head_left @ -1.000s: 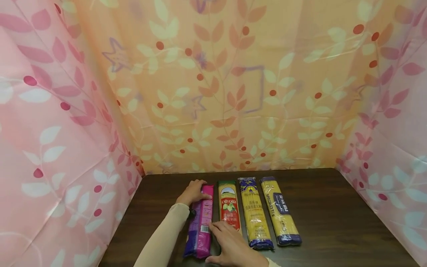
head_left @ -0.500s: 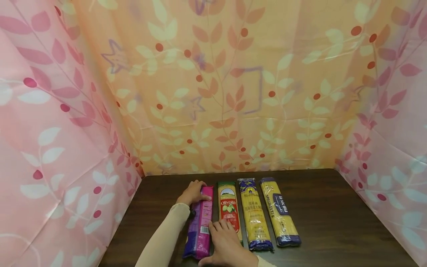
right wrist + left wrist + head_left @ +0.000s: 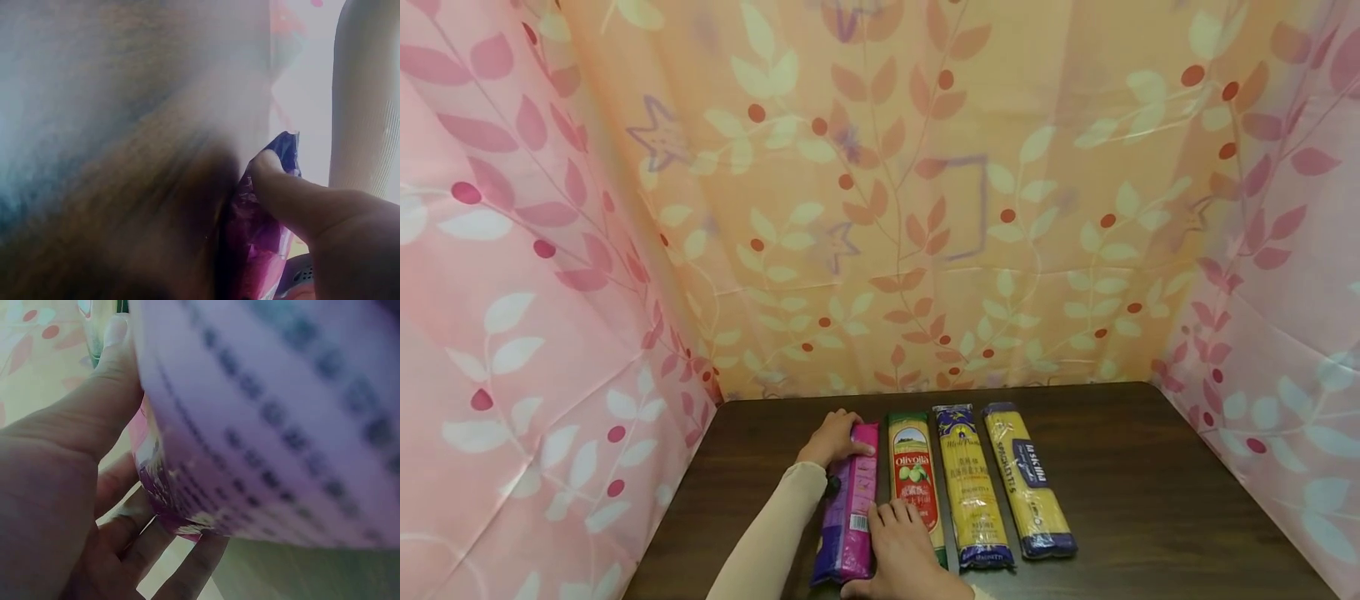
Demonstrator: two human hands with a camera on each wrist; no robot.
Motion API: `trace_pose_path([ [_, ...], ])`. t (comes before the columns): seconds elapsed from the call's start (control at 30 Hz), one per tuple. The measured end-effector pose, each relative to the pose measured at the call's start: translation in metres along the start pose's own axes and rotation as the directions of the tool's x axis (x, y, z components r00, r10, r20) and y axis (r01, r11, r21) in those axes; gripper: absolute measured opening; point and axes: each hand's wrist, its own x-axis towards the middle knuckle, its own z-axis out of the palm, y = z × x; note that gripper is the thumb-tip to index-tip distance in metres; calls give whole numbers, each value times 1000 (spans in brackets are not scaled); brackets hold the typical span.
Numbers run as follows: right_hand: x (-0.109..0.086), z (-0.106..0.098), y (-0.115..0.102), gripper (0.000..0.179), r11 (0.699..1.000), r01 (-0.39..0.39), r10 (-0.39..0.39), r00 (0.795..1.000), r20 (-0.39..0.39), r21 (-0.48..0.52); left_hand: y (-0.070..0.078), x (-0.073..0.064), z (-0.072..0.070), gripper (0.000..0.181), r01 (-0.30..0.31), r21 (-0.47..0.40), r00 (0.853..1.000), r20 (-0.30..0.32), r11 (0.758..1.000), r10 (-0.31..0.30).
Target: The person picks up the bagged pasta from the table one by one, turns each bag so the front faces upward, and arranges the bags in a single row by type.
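A long pink and purple pasta packet (image 3: 855,508) lies at the left end of a row on the table. My left hand (image 3: 833,437) grips its far end, thumb over the right side and fingers round the end; the left wrist view shows this packet (image 3: 262,444) close up. At the near right corner is my right hand (image 3: 904,550). Its fairly straight fingers touch the right edge by the barcode, and its thumb (image 3: 294,194) presses the near end. Right beside it lies the red and green Olivoila pasta packet (image 3: 912,462), its lower part partly covered by my right hand.
Further right lie a yellow and blue spaghetti packet (image 3: 973,492) and another yellow spaghetti packet (image 3: 1011,442), slightly slanted. The dark wooden table (image 3: 1135,483) extends to the right. Patterned cloth (image 3: 880,208) encloses the back and both sides.
My right hand has shifted slightly left, its thumb now closer in along the packet's near end. The left hand keeps its grip. The packets hold their places while the view tilts slightly.
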Motion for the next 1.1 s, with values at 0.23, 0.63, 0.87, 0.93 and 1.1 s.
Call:
trace_pose_path([
  [0.23,2,2,2,117,998,-7,8,1000,-25,59,1,-2,1,60,-2,26,1000,-8,1000,2],
  [0.63,4,2,3,116,999,-6,8,999,-50,47,4,-4,-2,59,-14,-10,1000,-20,1000,14],
  [0.87,0,-4,2,114,998,32,-27,993,-112,45,5,-4,-5,52,-62,11,998,-26,998,62],
  [0.93,-2,-5,1,112,997,53,-45,990,-131,58,5,-5,-5,50,-58,12,998,-25,998,59],
  [1.1,-6,-5,1,108,991,102,-87,982,-171,82,5,-8,-9,46,-43,-20,998,-50,999,42],
])
